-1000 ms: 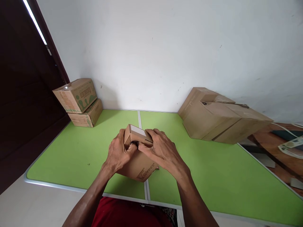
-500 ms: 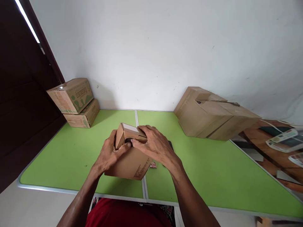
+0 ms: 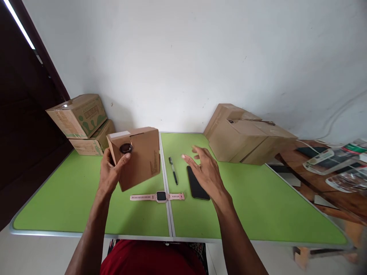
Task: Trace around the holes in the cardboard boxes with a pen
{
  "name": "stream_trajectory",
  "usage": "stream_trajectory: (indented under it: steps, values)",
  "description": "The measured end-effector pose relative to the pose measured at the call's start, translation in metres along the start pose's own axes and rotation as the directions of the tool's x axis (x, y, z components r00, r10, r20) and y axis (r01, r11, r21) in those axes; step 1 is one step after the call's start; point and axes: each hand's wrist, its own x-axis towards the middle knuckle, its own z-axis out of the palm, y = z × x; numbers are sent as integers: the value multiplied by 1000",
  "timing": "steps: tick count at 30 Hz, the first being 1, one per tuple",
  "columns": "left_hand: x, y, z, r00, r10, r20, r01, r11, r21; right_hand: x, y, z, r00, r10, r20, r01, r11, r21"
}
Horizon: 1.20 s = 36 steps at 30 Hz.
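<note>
So the left hand [image 3: 110, 172] has a small cardboard box [image 3: 143, 158], and that grip is closed around the box's left side, thumb on the front just below a dark round patch [image 3: 125, 148] (looks like a hole, can't swear to it). The box is tilted and sits over the left half of the green surface [image 3: 71, 198], its right side close to the middle seam [image 3: 169, 217]. Can't tell if its bottom touches down anywhere. There's a white label [image 3: 119, 134] along the top and some small print, too tiny to read from here.

Right hand [image 3: 204, 170] holds nothing: wide grip, thumb well apart from the fingers, a bit blurry. It's over the right side of a black phone [image 3: 196, 185], covering part of it, and I can't tell whether they touch.

Left of the phone there's a pen [image 3: 173, 170], just right of the seam, lying at a slant. Nearer the front edge a pink watch [image 3: 161, 196] is stretched flat across the seam, dark screen up.

Back left corner has two printed boxes [image 3: 84, 116] stacked (top one sits skewed), and some bigger plain boxes [image 3: 243, 141] take up the back right corner, near the white wall [image 3: 160, 65].
</note>
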Motion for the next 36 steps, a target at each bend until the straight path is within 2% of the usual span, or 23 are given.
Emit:
stream_trajectory:
  steps: [2, 4, 9, 13, 17, 20, 23, 25, 27, 29, 32, 36]
  values:
    - [12, -10, -2, 998, 39, -51, -41, 998, -39, 0, 22, 13, 997, -25, 79, 31, 997, -70]
    - [17, -24, 0, 999, 24, -37, -27, 997, -76, 1, 38, 33, 988, -62, 144, 77, 992, -98]
    - [14, -56, 8, 999, -44, 26, 47, 991, -122, 7, 66, 82, 966, -184, 181, 212, 966, -150]
    - [18, -72, 8, 997, -66, 31, 70, 988, -136, 18, 86, 109, 930, -303, 210, 329, 939, -102]
    - [21, -80, 12, 997, -69, 46, 74, 989, -129, 34, 96, 121, 913, -368, 176, 375, 927, -12]
    - [19, -85, 17, 995, -75, 66, 83, 988, -131, 45, 94, 112, 923, -374, 93, 371, 927, 53]
    - [15, -89, 20, 993, -85, 81, 96, 985, -144, 52, 85, 86, 944, -326, -51, 330, 936, 121]
    - [12, -92, 20, 990, -95, 107, 111, 981, -158, 54, 74, 68, 951, -246, -185, 281, 941, 190]
    - [9, -95, 20, 984, -105, 146, 130, 977, -171, 52, 56, 56, 939, -136, -316, 235, 924, 303]
    - [6, -99, 21, 975, -116, 187, 150, 973, -177, 45, 32, 53, 926, -37, -377, 217, 866, 451]
    - [2, -99, 22, 967, -123, 223, 164, 971, -175, 30, -14, 64, 948, 2, -317, 218, 723, 656]
    - [-5, -82, 24, 965, -87, 248, 131, 977, -169, 13, -65, 88, 979, -59, -195, 194, 564, 802]
